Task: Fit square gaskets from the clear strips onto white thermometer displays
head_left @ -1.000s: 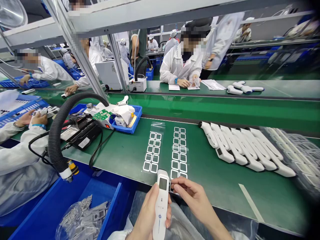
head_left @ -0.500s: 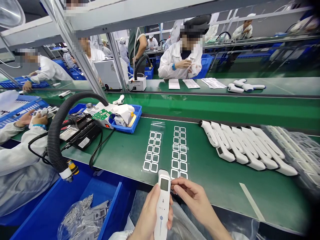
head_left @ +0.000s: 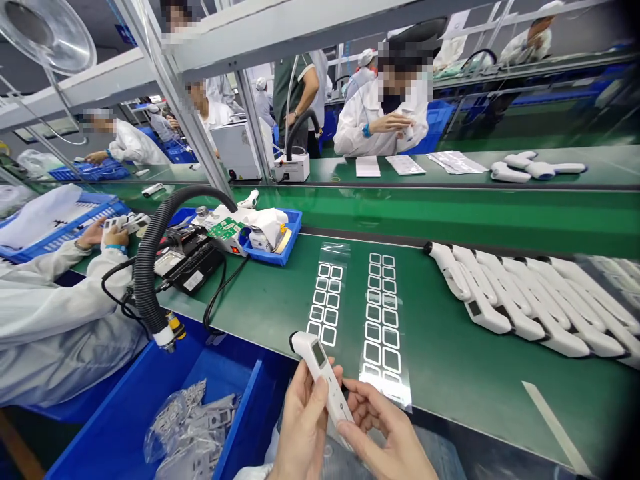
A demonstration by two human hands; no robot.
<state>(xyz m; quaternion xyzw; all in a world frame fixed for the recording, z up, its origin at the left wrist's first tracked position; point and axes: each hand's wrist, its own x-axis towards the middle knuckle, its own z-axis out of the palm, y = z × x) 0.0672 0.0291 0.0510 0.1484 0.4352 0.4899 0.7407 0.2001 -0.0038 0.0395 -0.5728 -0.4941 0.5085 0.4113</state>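
My left hand (head_left: 303,427) grips a white handheld thermometer (head_left: 317,373), its small dark screen facing up and its body tilted across my palm. The lower end of the thermometer rests against the fingers of my right hand (head_left: 383,433), which hold it from the right. Just beyond my hands, two clear film strips of white-framed rectangular labels (head_left: 383,327) lie on the green bench. The nearer end of the right strip is close to my right thumb, not touching it. A long row of similar white devices (head_left: 525,300) lies further right.
A blue bin (head_left: 200,427) with a bagged load of grey parts sits below the bench edge at left. A black corrugated hose (head_left: 147,280), a blue tray (head_left: 270,247) and a co-worker's white sleeve (head_left: 60,313) occupy the left side.
The thermometer has tilted, its top swinging left, and my right hand has moved onto its lower end. The whole scene has shifted as my head turned.
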